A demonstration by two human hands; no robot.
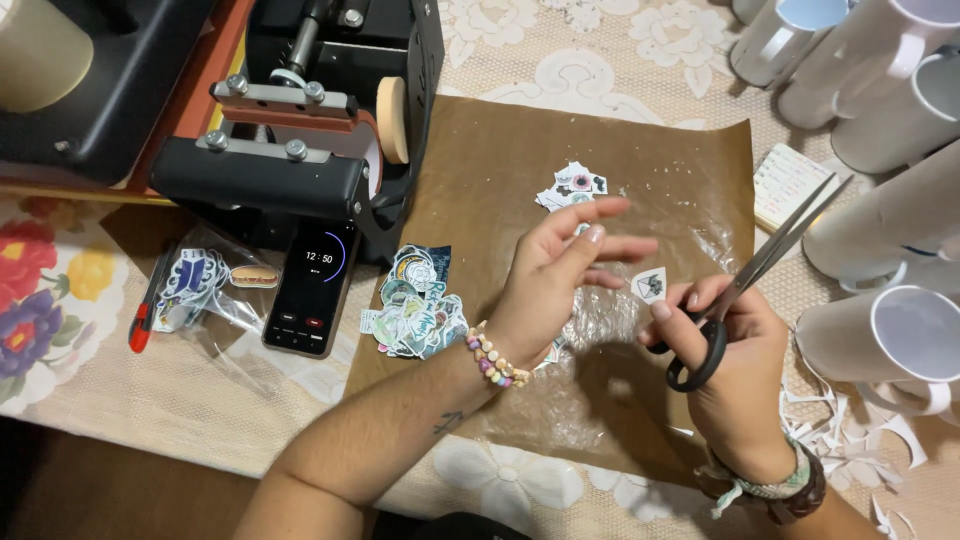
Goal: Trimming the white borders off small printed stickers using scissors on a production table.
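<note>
**Scissors in one hand, a small cutout at the fingertips**

The right hand (735,375) grips a pair of black-handled scissors (745,290), fingers closed through the loops, blades together and pointing up and to the right. A small cutout (649,285) sits at the tips of its thumb and forefinger, just above the brown paper sheet (480,170); whether it is pinched or only touched cannot be told. The left hand (550,285) hovers just beside it, fingers spread open and holding nothing, with a beaded bracelet (493,357) at the wrist.

On the sheet lie a small heap of cutouts (570,186) above the left hand and a larger pile of stickers (415,305) at the sheet's left edge. A phone (311,287) lies left of that pile, in front of a black press machine (300,120). White mugs (900,340) stand along the right, with paper scraps (850,430) below them.
</note>
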